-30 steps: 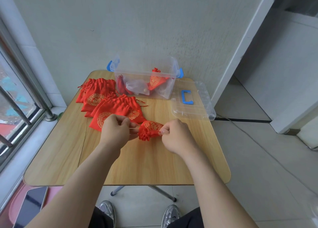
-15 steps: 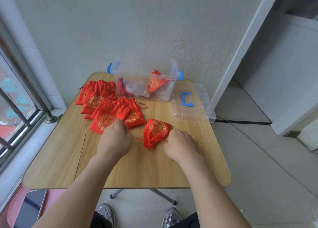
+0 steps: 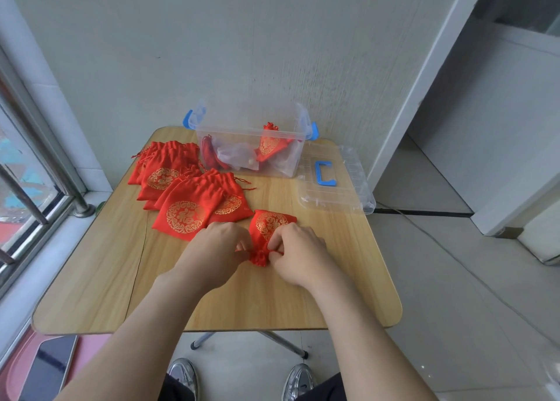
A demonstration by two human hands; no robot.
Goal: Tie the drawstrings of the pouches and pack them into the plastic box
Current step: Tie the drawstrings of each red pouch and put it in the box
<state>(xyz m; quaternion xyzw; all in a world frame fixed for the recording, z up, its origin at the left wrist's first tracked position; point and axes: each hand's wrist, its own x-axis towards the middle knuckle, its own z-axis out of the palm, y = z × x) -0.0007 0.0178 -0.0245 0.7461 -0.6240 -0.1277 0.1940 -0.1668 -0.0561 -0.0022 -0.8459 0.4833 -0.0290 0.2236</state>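
now that both hands have drawn back in from their wide pull, the left hand (image 3: pixel 216 246) and right hand (image 3: pixel 298 250) pinch the thin red drawstrings (image 3: pixel 242 250) with curled fingertips on either side of the puckered neck, so knotting looks to be underway. the satin pouch (image 3: pixel 271 223), glossy red with a gold medallion, fans flat on the table away from the pinch. the clear rigid plastic box (image 3: pixel 236 128) stands well beyond it, with limp untied pouches (image 3: pixel 185 207) beyond and to the left.

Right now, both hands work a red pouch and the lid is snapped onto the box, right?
No: the head view shows the lid lying on the table beside the open box. Left hand and right hand do work the red pouch.
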